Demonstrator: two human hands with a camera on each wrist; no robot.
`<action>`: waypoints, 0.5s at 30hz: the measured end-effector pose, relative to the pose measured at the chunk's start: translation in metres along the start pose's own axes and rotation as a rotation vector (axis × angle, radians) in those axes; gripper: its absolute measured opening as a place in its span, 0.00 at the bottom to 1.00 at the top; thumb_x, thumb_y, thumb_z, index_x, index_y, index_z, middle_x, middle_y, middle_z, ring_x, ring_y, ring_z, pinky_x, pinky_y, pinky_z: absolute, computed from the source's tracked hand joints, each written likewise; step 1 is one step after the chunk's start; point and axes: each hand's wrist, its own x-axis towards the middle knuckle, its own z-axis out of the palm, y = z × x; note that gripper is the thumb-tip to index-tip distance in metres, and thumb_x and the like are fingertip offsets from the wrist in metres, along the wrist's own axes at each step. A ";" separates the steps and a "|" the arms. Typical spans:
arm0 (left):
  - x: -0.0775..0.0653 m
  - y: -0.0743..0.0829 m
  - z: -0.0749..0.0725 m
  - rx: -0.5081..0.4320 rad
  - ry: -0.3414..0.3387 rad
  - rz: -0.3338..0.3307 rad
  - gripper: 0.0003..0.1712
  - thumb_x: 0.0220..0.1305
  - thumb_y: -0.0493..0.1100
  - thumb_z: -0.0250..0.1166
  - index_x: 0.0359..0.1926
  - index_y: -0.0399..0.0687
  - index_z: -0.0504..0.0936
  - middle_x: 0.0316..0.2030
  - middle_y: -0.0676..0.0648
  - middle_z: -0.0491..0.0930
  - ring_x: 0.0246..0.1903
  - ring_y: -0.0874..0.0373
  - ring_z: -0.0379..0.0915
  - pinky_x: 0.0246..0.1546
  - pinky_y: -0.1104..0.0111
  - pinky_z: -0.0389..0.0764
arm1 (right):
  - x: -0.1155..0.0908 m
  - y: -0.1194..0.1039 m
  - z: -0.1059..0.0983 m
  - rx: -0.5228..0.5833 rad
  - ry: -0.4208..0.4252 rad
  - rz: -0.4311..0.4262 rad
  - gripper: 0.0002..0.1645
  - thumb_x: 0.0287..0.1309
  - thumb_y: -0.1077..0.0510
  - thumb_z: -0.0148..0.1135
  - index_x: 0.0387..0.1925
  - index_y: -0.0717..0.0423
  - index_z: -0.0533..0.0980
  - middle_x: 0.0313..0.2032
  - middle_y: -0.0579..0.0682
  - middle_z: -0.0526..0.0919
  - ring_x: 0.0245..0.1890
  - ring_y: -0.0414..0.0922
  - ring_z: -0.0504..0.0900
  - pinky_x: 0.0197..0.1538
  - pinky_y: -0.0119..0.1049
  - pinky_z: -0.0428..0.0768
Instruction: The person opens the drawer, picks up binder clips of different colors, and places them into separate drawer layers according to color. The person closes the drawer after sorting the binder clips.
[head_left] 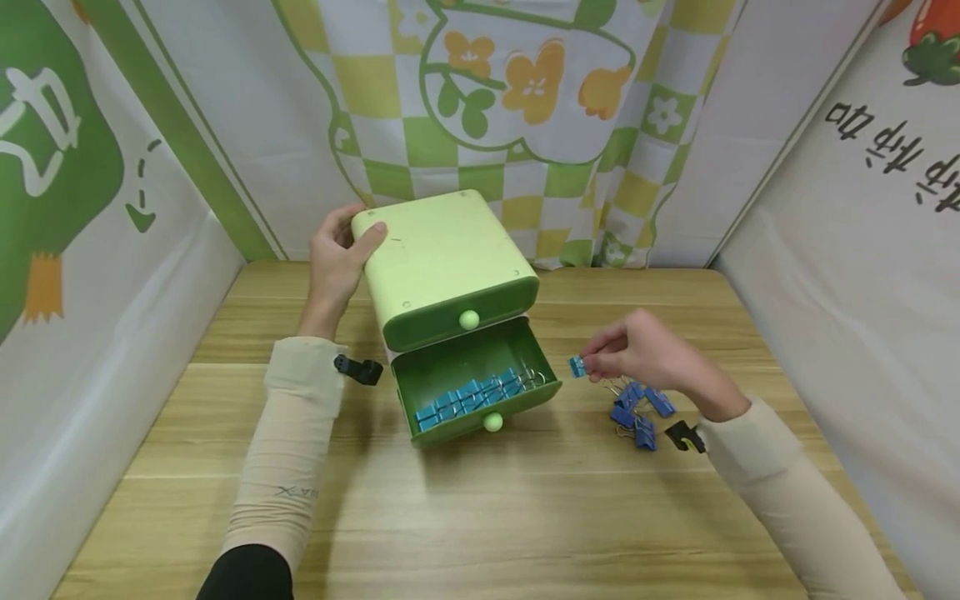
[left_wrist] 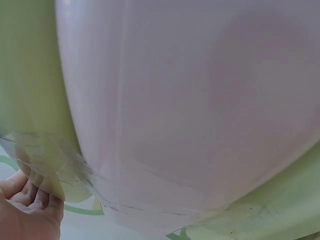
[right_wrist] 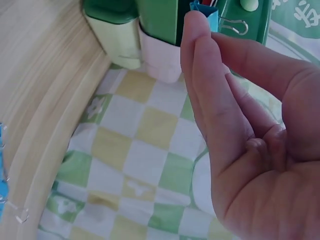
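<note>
A small desktop drawer box [head_left: 442,250] with a pale green top stands on the table, its middle drawer [head_left: 450,375] pulled out. In that drawer lies a row of blue binder clips [head_left: 468,396] with silver wire handles. My left hand [head_left: 335,258] grips the box's back left corner, thumb on top; the left wrist view shows its fingers [left_wrist: 37,197] against the corner. Right of the drawer, my right hand [head_left: 645,354] pinches one blue binder clip [head_left: 577,367] between thumb and fingertips, above the table. Close below that hand sits a loose pile of binder clips [head_left: 637,408].
The wooden table [head_left: 495,517] meets a checkered curtain [head_left: 517,175] at the back. Printed side walls [head_left: 862,250] stand left and right. The open drawer's front, with its round knob [head_left: 492,422], juts out over the table.
</note>
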 end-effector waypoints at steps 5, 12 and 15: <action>0.000 0.001 0.000 0.008 -0.001 -0.005 0.37 0.67 0.51 0.73 0.72 0.42 0.73 0.60 0.48 0.78 0.57 0.57 0.75 0.55 0.73 0.79 | 0.010 -0.010 0.005 -0.015 0.014 0.000 0.09 0.70 0.61 0.68 0.45 0.61 0.89 0.35 0.52 0.93 0.36 0.42 0.92 0.43 0.34 0.90; 0.000 0.001 -0.001 0.002 -0.006 -0.016 0.36 0.67 0.51 0.74 0.71 0.45 0.74 0.61 0.48 0.78 0.58 0.57 0.75 0.55 0.74 0.79 | 0.024 -0.017 0.016 -0.018 -0.010 -0.023 0.08 0.68 0.63 0.69 0.43 0.63 0.88 0.36 0.57 0.93 0.34 0.42 0.91 0.42 0.36 0.90; 0.000 0.001 -0.001 0.003 -0.008 -0.017 0.36 0.68 0.51 0.73 0.71 0.45 0.74 0.60 0.48 0.78 0.58 0.57 0.75 0.54 0.74 0.80 | 0.029 -0.018 0.020 -0.034 -0.013 -0.024 0.07 0.69 0.63 0.68 0.42 0.63 0.89 0.37 0.57 0.93 0.33 0.42 0.91 0.41 0.37 0.90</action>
